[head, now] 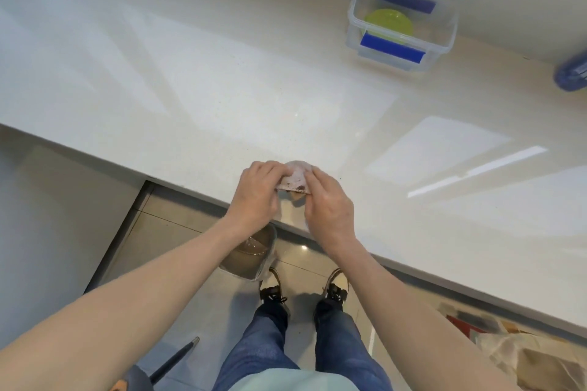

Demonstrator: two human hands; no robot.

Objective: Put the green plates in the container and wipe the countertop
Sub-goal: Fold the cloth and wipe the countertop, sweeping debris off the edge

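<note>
A green plate (389, 24) lies inside the clear plastic container (444, 38) with blue clips, at the far right of the pale countertop (222, 89). At the counter's front edge my left hand (257, 194) and my right hand (330, 206) both pinch a crumpled white tissue (295, 179) that carries brown crumbs. The tissue sits between my fingertips, just above the counter surface. How many plates are stacked in the container is not clear.
A blue object (571, 74) lies at the right edge of the counter by the wall. Below the counter edge stands a bin with a clear liner (251, 257) beside my feet. A patterned bag (524, 355) rests on the floor at the right.
</note>
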